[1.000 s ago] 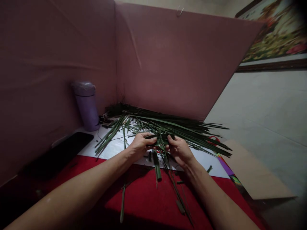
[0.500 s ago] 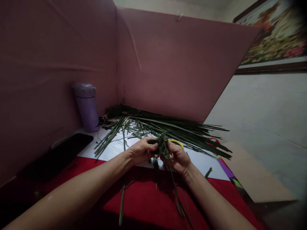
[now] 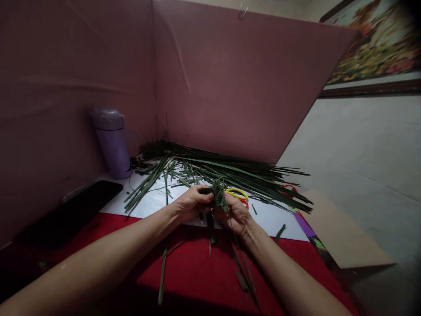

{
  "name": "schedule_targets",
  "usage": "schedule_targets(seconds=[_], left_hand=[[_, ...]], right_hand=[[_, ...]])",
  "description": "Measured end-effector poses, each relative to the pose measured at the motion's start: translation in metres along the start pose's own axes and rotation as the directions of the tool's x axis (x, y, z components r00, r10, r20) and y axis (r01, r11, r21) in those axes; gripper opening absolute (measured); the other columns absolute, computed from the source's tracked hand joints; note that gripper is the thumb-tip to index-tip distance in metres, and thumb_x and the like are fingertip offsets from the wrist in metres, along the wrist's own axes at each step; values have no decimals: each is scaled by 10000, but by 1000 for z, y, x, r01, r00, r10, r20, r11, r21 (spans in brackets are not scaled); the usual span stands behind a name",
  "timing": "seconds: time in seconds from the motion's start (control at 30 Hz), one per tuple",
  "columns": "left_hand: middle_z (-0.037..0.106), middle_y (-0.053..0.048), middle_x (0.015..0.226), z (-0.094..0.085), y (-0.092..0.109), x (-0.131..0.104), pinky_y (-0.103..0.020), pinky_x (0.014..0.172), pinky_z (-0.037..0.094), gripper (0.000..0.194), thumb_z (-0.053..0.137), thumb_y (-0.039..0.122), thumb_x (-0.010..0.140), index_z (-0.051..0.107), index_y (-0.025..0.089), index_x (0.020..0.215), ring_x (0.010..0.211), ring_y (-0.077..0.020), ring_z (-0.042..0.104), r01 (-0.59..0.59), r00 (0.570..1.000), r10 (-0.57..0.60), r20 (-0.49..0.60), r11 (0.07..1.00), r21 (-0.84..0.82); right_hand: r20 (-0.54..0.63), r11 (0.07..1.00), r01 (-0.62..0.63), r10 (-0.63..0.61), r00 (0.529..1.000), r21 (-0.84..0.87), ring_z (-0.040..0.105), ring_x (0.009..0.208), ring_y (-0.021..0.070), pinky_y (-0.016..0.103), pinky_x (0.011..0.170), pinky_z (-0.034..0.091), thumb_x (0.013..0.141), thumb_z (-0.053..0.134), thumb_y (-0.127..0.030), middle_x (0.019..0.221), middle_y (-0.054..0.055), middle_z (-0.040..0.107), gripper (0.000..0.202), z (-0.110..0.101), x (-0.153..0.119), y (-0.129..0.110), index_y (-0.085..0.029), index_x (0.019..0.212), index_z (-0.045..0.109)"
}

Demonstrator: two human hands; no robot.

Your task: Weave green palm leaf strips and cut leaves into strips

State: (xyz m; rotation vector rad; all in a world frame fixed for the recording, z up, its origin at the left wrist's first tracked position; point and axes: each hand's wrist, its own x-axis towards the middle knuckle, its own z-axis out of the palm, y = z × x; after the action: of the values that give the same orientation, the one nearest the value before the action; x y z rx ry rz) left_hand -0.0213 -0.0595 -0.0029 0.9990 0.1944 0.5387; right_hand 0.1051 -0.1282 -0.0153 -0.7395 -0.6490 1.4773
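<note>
Between my two hands is a small dark green piece woven from leaf strips (image 3: pixel 218 196), held above the front edge of the white sheet. My left hand (image 3: pixel 194 202) pinches its left side, thumb on top. On its right side, the fingers of my right hand (image 3: pixel 237 213) are closed round it, partly hidden behind the weave. Loose strip ends hang below the piece over the red cloth. Just beyond my right hand lie scissors (image 3: pixel 237 193) with yellow and red handles, their blades out of sight.
A big pile of long green leaves (image 3: pixel 243 173) lies across the back of the white sheet (image 3: pixel 141 202). At the left stand a purple tumbler (image 3: pixel 113 145) and a dark flat phone-like slab (image 3: pixel 98 195). Leaf scraps lie on the red cloth (image 3: pixel 138 259). Pink panels (image 3: pixel 217 79) enclose the back and left.
The whole view has shifted slightly, so things sit a little further left and up. More of the scissors' handles shows beside my right hand. Both hands keep hold of the woven piece.
</note>
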Motion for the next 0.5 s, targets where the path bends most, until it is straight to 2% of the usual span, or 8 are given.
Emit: schedule_targets(seconds=[0.13, 0.27, 0.37, 0.5], left_hand=[[544, 12, 583, -1, 1, 2, -178, 401, 290, 289, 786, 212, 541, 620, 116, 758, 444, -47, 456, -8, 997, 9, -83, 1000, 7], [597, -15, 668, -4, 3, 3, -183, 464, 378, 267, 751, 250, 604, 615, 120, 793, 516, -69, 523, -58, 979, 56, -195, 998, -4], [584, -7, 636, -5, 4, 5, -177, 432, 361, 251, 728, 294, 637, 606, 115, 764, 463, -54, 486, -93, 961, 91, -260, 996, 4], [541, 12, 584, -5, 6, 6, -154, 370, 266, 263, 747, 280, 611, 606, 102, 743, 414, -25, 411, -126, 942, 135, -306, 991, 47]], right_hand=[[-96, 991, 131, -131, 987, -8, 485, 451, 52, 156, 415, 402, 614, 757, -293, 605, -61, 582, 254, 3, 1, -4, -190, 770, 586], [-242, 940, 317, -340, 909, -127, 442, 418, 35, 149, 375, 355, 560, 789, -278, 615, -68, 570, 284, 7, -1, -14, -176, 710, 571], [-242, 877, 393, -459, 855, -276, 413, 390, 31, 155, 357, 320, 569, 779, -320, 590, -68, 549, 296, 9, -3, -17, -166, 700, 564], [-191, 835, 368, -473, 860, -409, 402, 367, 48, 172, 345, 277, 643, 704, -451, 525, -57, 533, 333, 10, -4, -16, -170, 680, 528]])
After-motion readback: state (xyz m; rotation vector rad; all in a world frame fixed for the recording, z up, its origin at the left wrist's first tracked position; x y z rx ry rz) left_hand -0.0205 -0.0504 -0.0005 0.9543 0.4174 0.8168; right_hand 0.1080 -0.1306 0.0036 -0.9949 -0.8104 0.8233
